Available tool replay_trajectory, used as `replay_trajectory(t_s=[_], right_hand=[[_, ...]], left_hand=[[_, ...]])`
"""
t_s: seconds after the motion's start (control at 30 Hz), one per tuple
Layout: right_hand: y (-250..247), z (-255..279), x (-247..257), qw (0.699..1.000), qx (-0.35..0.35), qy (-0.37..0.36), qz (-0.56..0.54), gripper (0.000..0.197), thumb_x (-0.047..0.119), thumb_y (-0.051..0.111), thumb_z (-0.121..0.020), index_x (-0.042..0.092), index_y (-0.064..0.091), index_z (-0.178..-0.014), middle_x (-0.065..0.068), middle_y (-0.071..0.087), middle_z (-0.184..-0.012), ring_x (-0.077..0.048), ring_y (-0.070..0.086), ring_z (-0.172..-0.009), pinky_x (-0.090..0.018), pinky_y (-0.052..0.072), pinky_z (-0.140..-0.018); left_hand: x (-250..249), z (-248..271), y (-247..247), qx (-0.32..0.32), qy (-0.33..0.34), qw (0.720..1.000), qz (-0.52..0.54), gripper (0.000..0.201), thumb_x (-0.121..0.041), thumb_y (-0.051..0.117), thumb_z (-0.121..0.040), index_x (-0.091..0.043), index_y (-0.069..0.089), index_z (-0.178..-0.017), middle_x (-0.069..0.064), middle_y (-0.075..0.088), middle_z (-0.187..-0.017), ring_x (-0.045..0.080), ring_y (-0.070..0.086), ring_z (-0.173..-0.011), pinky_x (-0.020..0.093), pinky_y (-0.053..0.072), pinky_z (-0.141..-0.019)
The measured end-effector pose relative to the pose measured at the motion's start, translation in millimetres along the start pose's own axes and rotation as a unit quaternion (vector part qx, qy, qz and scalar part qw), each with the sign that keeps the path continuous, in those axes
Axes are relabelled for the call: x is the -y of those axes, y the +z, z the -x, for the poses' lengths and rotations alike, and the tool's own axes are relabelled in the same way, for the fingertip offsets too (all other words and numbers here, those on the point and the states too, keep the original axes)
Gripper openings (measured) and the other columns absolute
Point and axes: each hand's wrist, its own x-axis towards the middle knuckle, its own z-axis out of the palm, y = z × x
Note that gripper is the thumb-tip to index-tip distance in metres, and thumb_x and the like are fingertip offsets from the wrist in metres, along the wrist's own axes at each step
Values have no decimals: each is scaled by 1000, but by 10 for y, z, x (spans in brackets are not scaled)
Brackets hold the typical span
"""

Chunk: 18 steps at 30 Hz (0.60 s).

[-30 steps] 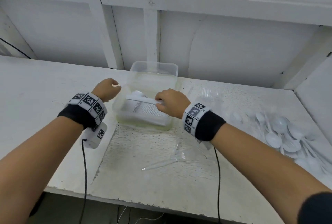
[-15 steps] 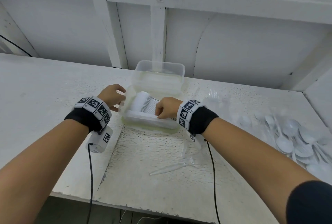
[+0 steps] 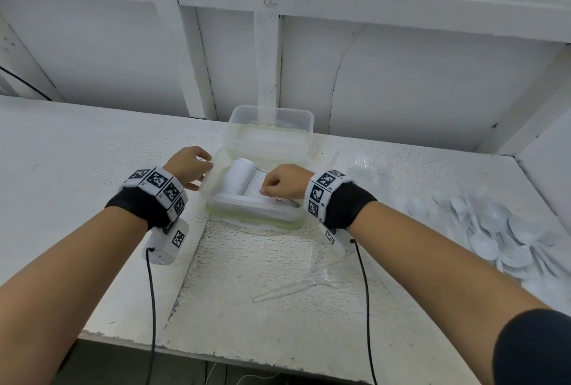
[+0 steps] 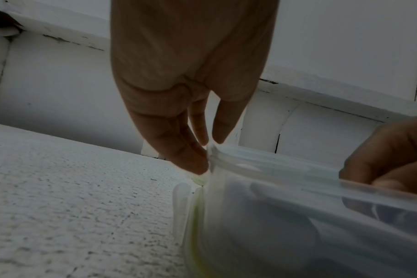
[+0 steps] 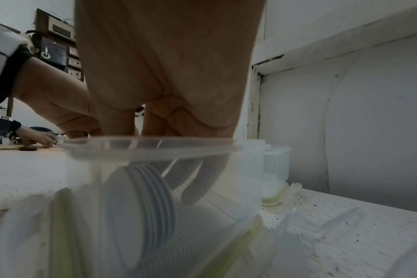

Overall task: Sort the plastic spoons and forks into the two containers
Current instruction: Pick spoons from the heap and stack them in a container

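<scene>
You are standing at a white counter [image 3: 92, 168] with a rough painted top, and a white panelled wall [image 3: 401, 91] is rising behind it. Two clear containers are sitting in the middle of the counter, one behind the other. The far container [image 3: 272, 125] is near the wall. The near container [image 3: 247, 214] is just in front of it and is holding a neat row of white spoons [image 3: 244, 180] stacked on their sides.

Well to the right of the containers, a loose heap of spoons [image 3: 500, 230] is lying on the counter. A few clear forks [image 3: 367, 165] are lying between that heap and the far container, and one clear fork [image 3: 290, 287] is lying closer to you, in front of the near container.

Your left hand [image 3: 188, 167] is pinching the left rim of the near container; its grip is closed on the rim, with the fingertips [image 4: 198, 165] touching the plastic. Your right hand [image 3: 284, 180] is reaching down inside the near container with curled fingers [image 5: 198, 184], resting on the handles of the stacked spoons. I cannot tell if its grip is closed on a spoon or only pressing on the row.
</scene>
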Motion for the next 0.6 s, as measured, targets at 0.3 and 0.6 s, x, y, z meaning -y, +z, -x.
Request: replay_trajectory(t_s=[0.3,0.6], right_hand=[[-291,733,-268,975,-167,-27,-147,25,26,54,-94,11,68,-108,-1,68,-108,-10,59,-99,-21,44,-90],[-518,1938,-1648,966,-171,190,-33,25,26,51,-95,12,67,-107,-2,67,-110,-16,60,-97,-26,45,-88]], left_hand=[[-461,359,248,-154,186,969,-50,28,-13,43,-93,-7,58,-115,12,62,-110,25,53,-94,30,40,-79],[-1478,1002,1541,21,391,911,-125,25,-17,46,-94,-11,66,-109,2,66,-108,14,55,-89,19,36,-76]])
